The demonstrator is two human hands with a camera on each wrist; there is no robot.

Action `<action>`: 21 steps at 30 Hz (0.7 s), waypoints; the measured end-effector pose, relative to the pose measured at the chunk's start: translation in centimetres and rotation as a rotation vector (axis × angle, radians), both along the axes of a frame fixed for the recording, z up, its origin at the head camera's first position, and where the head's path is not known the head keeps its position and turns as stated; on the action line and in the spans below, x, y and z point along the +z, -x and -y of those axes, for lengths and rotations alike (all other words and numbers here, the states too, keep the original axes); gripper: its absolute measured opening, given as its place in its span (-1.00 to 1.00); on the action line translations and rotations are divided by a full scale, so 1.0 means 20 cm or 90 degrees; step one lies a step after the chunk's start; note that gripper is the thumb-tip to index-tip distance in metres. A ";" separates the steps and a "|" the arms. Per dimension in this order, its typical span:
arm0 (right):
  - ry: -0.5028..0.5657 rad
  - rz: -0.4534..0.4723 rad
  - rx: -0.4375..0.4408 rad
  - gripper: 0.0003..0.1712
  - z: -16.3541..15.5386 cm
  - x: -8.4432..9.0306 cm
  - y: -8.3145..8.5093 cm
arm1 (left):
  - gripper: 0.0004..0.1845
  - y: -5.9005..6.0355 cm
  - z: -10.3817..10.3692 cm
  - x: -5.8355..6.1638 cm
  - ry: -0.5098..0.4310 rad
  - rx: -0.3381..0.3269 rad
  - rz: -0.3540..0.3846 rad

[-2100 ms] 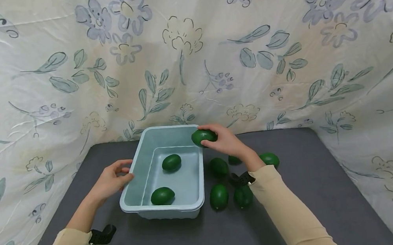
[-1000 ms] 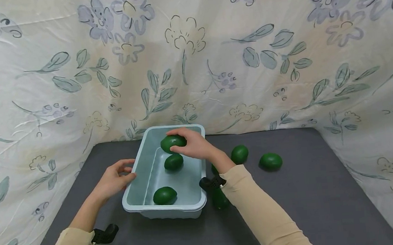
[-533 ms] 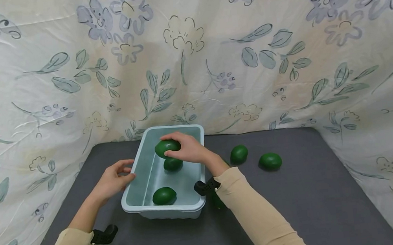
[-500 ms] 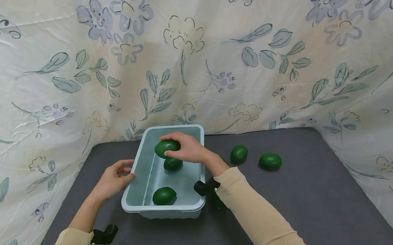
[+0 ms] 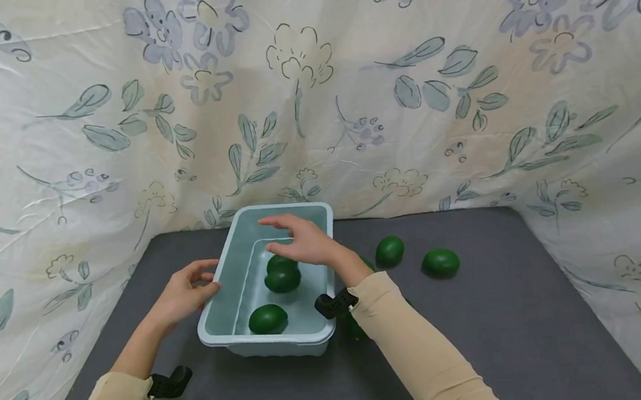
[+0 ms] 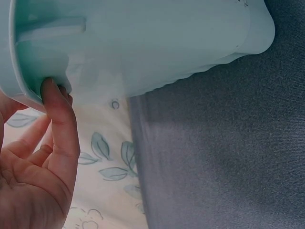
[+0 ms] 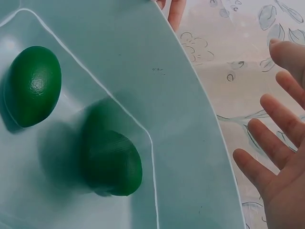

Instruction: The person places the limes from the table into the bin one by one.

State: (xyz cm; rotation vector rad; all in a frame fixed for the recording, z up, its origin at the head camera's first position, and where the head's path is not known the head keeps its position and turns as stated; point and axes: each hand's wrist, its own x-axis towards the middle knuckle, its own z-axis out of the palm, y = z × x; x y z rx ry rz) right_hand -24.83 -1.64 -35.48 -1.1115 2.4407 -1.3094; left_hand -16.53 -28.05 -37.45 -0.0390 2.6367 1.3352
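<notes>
A pale blue plastic tub stands on the dark table. My left hand holds the tub's left rim; in the left wrist view its fingers hook under the lip. Over the tub's far part, my right hand is spread, with nothing in its grasp. Below it, a glossy dark green avocado overlaps another avocado in the tub's middle. A third avocado lies near the front wall. In the right wrist view, the spread right hand is beyond the rim and one avocado looks blurred.
Right of the tub, loose avocados lie on the grey table cover, among them one avocado and another avocado. More are partly hidden by the right forearm. A floral curtain hangs behind the table.
My right hand carried an avocado leftward from the tub's right rim to over its inside, then let go of it. The avocado has dropped into the middle. My left hand stays at the rim.
</notes>
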 end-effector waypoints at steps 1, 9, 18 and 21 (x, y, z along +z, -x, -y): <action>0.002 0.003 0.000 -0.40 0.00 0.00 0.00 | -0.42 0.00 0.00 0.00 0.000 0.000 0.000; 0.006 0.005 -0.004 -0.40 -0.04 0.01 0.00 | -0.42 0.00 -0.01 0.00 -0.004 -0.004 -0.004; 0.036 0.006 -0.012 -0.42 -0.13 0.04 -0.03 | -0.42 0.00 0.00 0.00 0.006 -0.002 -0.002; 0.045 -0.010 -0.016 -0.41 -0.17 0.03 -0.04 | -0.41 0.00 0.00 0.00 0.002 -0.004 0.000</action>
